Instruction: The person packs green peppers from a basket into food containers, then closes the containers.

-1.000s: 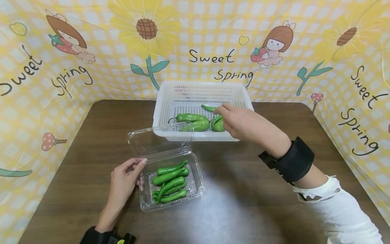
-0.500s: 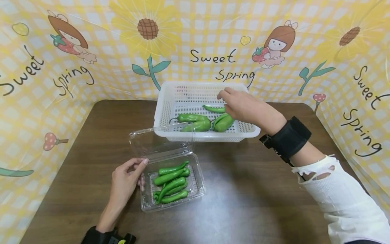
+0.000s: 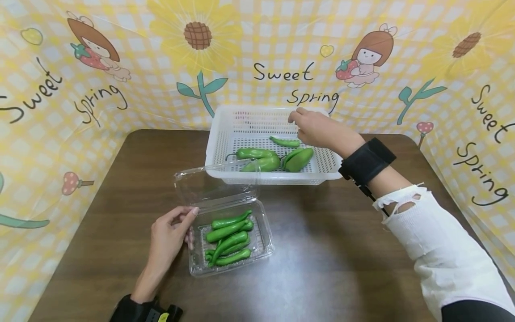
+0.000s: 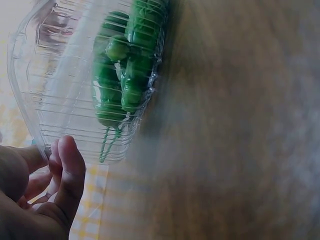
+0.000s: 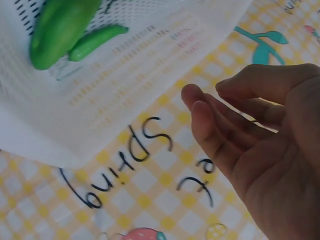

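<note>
My left hand (image 3: pixel 166 241) pinches the left rim of a clear plastic clamshell box (image 3: pixel 265 232), whose lid (image 3: pixel 213 183) stands raised at the back. Several slim green chili peppers (image 3: pixel 229 243) lie inside. In the left wrist view, thumb and fingers meet at the box's edge (image 4: pixel 37 127). Over the back right of a white slotted basket (image 3: pixel 277 180) hovers my right hand (image 3: pixel 322 129), its fingers loosely bent with nothing between them, as the right wrist view shows. The basket holds a small green chili (image 3: pixel 285 142) and larger, paler green peppers (image 3: pixel 299 159).
The box sits on a dark brown wooden table (image 3: pixel 314 264), in front of the basket. Its raised lid overlaps the basket's front left rim in the head view. A yellow checked cloth (image 3: pixel 161 103) with printed flowers and lettering surrounds the table's back and sides.
My right hand has risen and drawn back from the peppers, uncovering the small chili and the right-hand pepper. The left hand keeps its hold on the box. The head view has shifted slightly.
</note>
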Demonstrator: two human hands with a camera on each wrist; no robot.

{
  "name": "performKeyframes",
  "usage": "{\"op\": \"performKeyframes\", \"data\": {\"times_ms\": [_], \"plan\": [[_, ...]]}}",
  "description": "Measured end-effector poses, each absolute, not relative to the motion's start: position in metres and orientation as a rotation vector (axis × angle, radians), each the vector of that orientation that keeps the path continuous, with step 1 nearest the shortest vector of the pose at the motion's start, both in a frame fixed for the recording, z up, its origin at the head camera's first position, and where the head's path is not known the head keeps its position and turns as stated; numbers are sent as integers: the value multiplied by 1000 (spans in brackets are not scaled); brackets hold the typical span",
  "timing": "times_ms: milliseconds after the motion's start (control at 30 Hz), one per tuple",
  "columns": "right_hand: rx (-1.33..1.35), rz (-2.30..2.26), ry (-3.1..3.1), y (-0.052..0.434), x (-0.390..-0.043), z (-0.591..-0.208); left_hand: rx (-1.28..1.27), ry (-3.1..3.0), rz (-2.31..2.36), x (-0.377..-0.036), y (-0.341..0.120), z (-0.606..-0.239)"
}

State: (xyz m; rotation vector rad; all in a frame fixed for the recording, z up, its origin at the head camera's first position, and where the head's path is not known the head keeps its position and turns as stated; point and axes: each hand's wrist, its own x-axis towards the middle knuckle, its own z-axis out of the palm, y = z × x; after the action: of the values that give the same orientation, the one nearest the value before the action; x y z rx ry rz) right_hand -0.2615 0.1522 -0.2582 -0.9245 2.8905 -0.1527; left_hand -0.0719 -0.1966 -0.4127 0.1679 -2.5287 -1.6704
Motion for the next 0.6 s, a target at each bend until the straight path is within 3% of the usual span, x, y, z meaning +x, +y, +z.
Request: {"op": "performKeyframes", "data": {"times_ms": [600], "plan": [[-665, 4, 2650, 135, -312, -275, 186, -2514, -1699, -74, -199, -417]]}}
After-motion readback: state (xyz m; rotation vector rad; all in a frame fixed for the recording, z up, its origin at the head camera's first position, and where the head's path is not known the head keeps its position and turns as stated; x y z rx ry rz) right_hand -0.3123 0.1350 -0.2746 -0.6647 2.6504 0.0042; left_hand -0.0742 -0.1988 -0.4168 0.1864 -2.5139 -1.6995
